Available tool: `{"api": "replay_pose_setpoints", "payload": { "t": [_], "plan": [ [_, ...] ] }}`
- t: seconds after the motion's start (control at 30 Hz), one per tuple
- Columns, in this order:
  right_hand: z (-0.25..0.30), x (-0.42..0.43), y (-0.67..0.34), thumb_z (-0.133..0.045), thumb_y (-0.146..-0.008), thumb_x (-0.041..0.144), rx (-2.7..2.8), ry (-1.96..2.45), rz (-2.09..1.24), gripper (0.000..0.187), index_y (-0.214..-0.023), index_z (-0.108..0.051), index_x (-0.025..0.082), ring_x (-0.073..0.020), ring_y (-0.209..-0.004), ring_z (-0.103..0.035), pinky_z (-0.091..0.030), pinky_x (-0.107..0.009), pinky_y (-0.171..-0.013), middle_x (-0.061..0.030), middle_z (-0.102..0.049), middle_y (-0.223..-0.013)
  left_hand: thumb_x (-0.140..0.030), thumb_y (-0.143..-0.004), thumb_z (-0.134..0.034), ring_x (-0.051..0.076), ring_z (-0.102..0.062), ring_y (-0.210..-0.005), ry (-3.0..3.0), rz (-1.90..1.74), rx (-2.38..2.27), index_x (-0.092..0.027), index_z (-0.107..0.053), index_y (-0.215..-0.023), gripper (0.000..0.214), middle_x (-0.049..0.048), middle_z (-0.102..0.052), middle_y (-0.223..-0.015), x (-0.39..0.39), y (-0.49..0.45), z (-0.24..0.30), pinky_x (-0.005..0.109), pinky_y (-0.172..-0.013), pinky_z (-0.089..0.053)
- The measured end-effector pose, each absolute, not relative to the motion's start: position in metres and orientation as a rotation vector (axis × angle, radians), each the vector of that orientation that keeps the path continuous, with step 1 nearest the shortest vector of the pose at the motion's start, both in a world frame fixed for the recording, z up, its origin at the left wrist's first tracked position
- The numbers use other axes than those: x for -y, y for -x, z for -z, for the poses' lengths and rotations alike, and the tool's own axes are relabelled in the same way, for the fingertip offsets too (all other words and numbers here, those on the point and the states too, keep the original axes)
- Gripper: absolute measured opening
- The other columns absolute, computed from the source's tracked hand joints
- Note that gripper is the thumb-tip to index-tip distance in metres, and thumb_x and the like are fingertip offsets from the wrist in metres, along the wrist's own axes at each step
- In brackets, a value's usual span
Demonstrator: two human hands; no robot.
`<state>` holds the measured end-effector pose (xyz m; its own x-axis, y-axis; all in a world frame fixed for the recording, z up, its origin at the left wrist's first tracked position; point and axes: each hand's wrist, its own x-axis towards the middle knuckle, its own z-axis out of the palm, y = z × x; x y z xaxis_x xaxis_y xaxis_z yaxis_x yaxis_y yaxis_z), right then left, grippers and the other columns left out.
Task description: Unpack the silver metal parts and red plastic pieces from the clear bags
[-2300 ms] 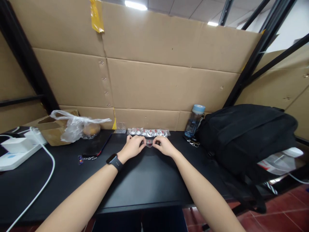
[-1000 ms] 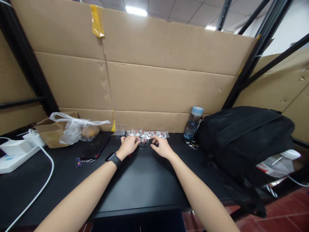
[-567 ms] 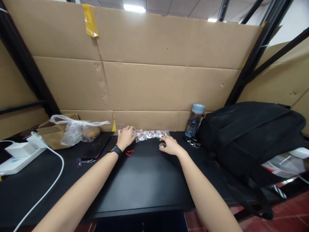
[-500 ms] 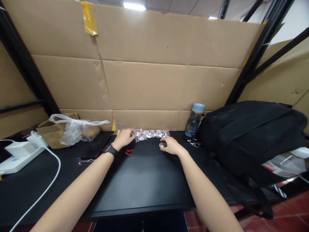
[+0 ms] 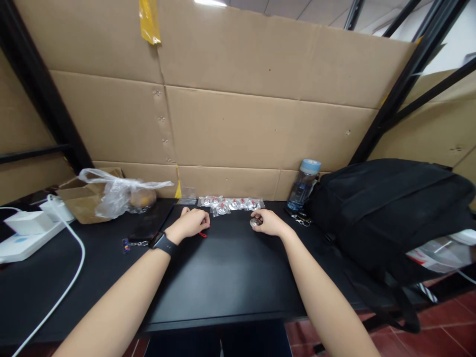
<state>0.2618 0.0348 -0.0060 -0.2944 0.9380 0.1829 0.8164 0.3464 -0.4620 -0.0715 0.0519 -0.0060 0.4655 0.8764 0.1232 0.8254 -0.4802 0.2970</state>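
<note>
My left hand, with a dark watch on its wrist, is low over the black tabletop. Its fingers are closed at a small red cord loop, which shows partly under the fingertips. To the right, my right hand grips a small shiny round disc between thumb and fingers. Several round silvery pieces with red loops in clear plastic wrappers lie in a row beyond both hands.
A blue-lidded bottle and a black backpack stand on the right. On the left are a plastic bag, a phone with a chain charm, and a white power strip. Cardboard walls the back.
My left hand has come back from the wrapped pieces toward the red loops, covering part of them. My right hand keeps hold of the round disc. The view has shifted slightly.
</note>
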Motion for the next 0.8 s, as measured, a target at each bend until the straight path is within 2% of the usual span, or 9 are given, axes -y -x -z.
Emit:
{"api": "replay_pose_setpoints", "payload": {
  "t": [0.13,0.33,0.57,0.63,0.73,0.8],
  "plan": [
    [0.007,-0.036,-0.264,-0.077,-0.065,0.02,2.179,1.553,-0.428,0.034,-0.099,-0.073,0.019,-0.0155,-0.073,-0.064,-0.047,-0.025,-0.069,-0.0026,-0.071,-0.088,-0.021,-0.082,-0.06,0.023,-0.067,-0.086,-2.567,-0.396,-1.52,-0.025,-0.069,-0.073,0.013,0.0018,-0.075,-0.082,-0.047,0.066,0.007,0.037,-0.085,-0.03],
    [0.008,-0.034,-0.259,-0.081,-0.056,0.019,2.174,1.583,-0.343,0.046,-0.101,-0.071,0.023,-0.0144,-0.071,-0.062,-0.044,-0.024,-0.066,-0.0001,-0.07,-0.09,-0.024,-0.091,-0.053,0.022,-0.066,-0.093,-2.534,-0.615,-1.466,-0.025,-0.064,-0.086,0.012,0.0004,-0.075,-0.089,-0.039,0.056,-0.001,0.035,-0.089,-0.029],
    [0.002,-0.033,-0.26,-0.081,-0.053,0.016,2.288,1.52,-0.262,0.049,-0.101,-0.074,0.022,-0.0209,-0.088,-0.063,-0.048,-0.029,-0.079,-0.0051,-0.066,-0.102,-0.028,-0.089,-0.063,0.024,-0.065,-0.102,-2.456,-0.793,-1.421,-0.029,-0.072,-0.09,0.009,-0.0003,-0.076,-0.104,-0.034,0.047,-0.009,0.039,-0.099,-0.028],
    [0.001,-0.033,-0.263,-0.08,-0.053,0.014,2.344,1.487,-0.292,0.05,-0.102,-0.075,0.02,-0.0227,-0.093,-0.063,-0.049,-0.03,-0.083,-0.0071,-0.066,-0.106,-0.031,-0.09,-0.063,0.025,-0.065,-0.105,-2.434,-0.827,-1.434,-0.03,-0.072,-0.098,0.012,0.001,-0.076,-0.106,-0.033,0.045,-0.009,0.04,-0.099,-0.028],
    [0.0,-0.032,-0.267,-0.078,-0.054,0.01,2.384,1.475,-0.346,0.051,-0.103,-0.076,0.019,-0.0229,-0.092,-0.064,-0.05,-0.03,-0.084,-0.0079,-0.069,-0.106,-0.035,-0.092,-0.063,0.025,-0.065,-0.106,-2.405,-0.876,-1.474,-0.03,-0.07,-0.109,0.019,0.0025,-0.077,-0.105,-0.032,0.043,-0.009,0.04,-0.098,-0.029],
    [-0.001,-0.032,-0.267,-0.077,-0.054,0.009,2.37,1.494,-0.347,0.051,-0.104,-0.076,0.018,-0.023,-0.09,-0.065,-0.05,-0.03,-0.084,-0.0079,-0.07,-0.104,-0.036,-0.093,-0.061,0.025,-0.064,-0.107,-2.416,-0.891,-1.495,-0.03,-0.072,-0.103,0.015,0.0022,-0.077,-0.105,-0.031,0.042,-0.01,0.04,-0.098,-0.028]
  ]
}}
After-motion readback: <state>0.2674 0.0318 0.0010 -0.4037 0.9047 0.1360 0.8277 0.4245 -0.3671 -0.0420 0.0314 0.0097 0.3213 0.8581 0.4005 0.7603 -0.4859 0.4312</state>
